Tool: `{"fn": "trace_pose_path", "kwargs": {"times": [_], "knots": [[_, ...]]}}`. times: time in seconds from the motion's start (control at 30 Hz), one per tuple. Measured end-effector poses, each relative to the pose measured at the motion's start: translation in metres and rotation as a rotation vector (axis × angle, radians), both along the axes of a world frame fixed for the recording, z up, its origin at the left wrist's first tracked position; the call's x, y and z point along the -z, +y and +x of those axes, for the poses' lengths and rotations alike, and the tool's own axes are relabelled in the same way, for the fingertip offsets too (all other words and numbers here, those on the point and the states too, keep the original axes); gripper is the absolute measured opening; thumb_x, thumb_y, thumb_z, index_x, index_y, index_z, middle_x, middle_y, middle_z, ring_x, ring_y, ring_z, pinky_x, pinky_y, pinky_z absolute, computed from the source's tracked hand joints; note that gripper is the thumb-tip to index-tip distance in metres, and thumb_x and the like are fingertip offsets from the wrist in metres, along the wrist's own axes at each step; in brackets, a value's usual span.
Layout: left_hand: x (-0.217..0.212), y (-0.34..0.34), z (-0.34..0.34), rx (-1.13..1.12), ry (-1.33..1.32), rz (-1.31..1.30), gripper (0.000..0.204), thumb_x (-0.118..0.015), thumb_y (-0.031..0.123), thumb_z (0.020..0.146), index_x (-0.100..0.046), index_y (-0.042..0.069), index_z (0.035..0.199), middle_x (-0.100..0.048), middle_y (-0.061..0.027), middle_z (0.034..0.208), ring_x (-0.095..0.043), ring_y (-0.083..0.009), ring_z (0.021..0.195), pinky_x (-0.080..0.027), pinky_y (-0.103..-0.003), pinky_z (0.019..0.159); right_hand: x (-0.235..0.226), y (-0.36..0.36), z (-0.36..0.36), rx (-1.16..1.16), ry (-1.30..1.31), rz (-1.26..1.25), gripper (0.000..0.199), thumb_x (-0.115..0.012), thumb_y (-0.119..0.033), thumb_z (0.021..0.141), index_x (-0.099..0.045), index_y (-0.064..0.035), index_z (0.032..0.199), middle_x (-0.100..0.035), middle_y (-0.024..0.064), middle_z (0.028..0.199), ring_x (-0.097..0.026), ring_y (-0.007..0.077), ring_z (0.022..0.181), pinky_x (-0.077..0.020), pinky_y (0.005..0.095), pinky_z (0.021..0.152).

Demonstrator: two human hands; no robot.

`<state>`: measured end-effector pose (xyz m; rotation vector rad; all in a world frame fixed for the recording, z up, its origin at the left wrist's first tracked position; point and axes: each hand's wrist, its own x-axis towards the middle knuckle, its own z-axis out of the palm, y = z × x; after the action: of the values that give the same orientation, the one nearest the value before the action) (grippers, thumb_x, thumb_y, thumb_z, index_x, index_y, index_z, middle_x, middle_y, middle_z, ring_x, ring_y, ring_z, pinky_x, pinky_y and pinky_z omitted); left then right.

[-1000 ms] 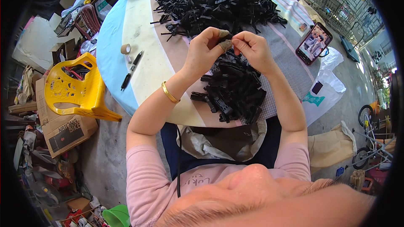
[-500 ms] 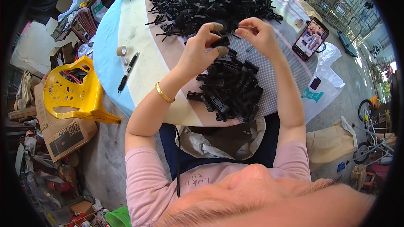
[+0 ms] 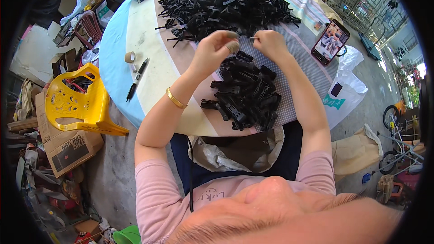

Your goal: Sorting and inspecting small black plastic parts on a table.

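Clips, black plastic ones, lie in a small heap (image 3: 246,92) on the table right under my hands. My left hand (image 3: 217,47) hovers just above the heap's far end, fingers curled in over the thumb; whether a piece sits inside that curl I cannot tell. My right hand (image 3: 270,43) is beside it, thumb and forefinger pinched on a thin pale sliver (image 3: 252,38) that pokes toward the left hand. Beyond both hands spreads a much larger pile of black parts (image 3: 226,2). A phone (image 3: 331,41) lies to the right on the round table (image 3: 117,63). A pen (image 3: 136,79) and a tape roll (image 3: 129,56) rest to the left, with a yellow chair (image 3: 74,104) beside the table.
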<state>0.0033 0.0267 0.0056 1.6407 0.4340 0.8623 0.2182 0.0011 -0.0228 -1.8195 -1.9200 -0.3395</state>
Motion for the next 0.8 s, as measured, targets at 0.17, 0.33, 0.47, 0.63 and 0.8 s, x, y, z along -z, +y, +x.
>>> {"fn": "trace_pose_path", "kwargs": {"times": [0.17, 0.33, 0.47, 0.63, 0.8], "knots": [[-0.001, 0.007, -0.003, 0.004, -0.144, -0.312, 0.045, -0.058, 0.017, 0.084, -0.039, -0.001, 0.121, -0.053, -0.0127, 0.111, -0.055, -0.0208, 0.100, -0.044, -0.032, 0.089, -0.026, -0.022, -0.012, -0.041, 0.453, 0.133, 0.015, -0.061, -0.014, 0.072, -0.062, 0.0001, 0.077, -0.061, 0.0134, 0.067, -0.060, 0.0206, 0.058, -0.0446, 0.0298, 0.052], [0.000, 0.013, -0.006, 0.323, -0.284, -0.553, 0.054, -0.062, 0.014, 0.081, -0.034, 0.002, 0.126, -0.051, -0.0149, 0.114, -0.053, -0.0209, 0.103, -0.044, -0.032, 0.089, -0.024, -0.036, -0.053, -0.646, 0.799, 0.074, 0.011, -0.060, -0.004, 0.077, -0.060, 0.0033, 0.085, -0.063, 0.0063, 0.075, -0.057, 0.0080, 0.066, -0.0458, 0.0232, 0.057], [-0.002, 0.012, -0.006, 0.354, -0.327, -0.455, 0.042, -0.059, 0.009, 0.081, -0.042, 0.004, 0.120, -0.051, -0.0160, 0.115, -0.052, -0.0221, 0.105, -0.042, -0.034, 0.091, -0.029, -0.038, -0.053, -0.623, 0.656, 0.045, 0.013, -0.060, -0.006, 0.078, -0.060, 0.0024, 0.088, -0.063, 0.0060, 0.075, -0.056, 0.0078, 0.067, -0.0462, 0.0222, 0.059], [-0.010, -0.001, -0.001, 0.101, -0.321, -0.291, 0.032, -0.058, -0.002, 0.079, -0.046, 0.001, 0.109, -0.056, -0.0127, 0.105, -0.057, -0.0182, 0.093, -0.047, -0.028, 0.083, -0.037, -0.044, -0.050, -0.447, 0.932, 0.074, 0.012, -0.057, -0.009, 0.082, -0.061, 0.0001, 0.090, -0.059, 0.0017, 0.071, -0.052, 0.0036, 0.063, -0.0417, 0.0177, 0.055], [-0.010, -0.016, 0.004, -0.028, -0.128, 0.012, 0.024, -0.057, -0.005, 0.078, -0.049, -0.001, 0.101, -0.057, -0.0049, 0.089, -0.056, -0.0092, 0.082, -0.048, -0.021, 0.070, -0.037, -0.048, -0.055, -0.539, 1.173, -0.135, 0.017, -0.051, -0.012, 0.087, -0.061, 0.0004, 0.094, -0.056, 0.0000, 0.068, -0.047, 0.0027, 0.057, -0.0355, 0.0156, 0.048]]}}
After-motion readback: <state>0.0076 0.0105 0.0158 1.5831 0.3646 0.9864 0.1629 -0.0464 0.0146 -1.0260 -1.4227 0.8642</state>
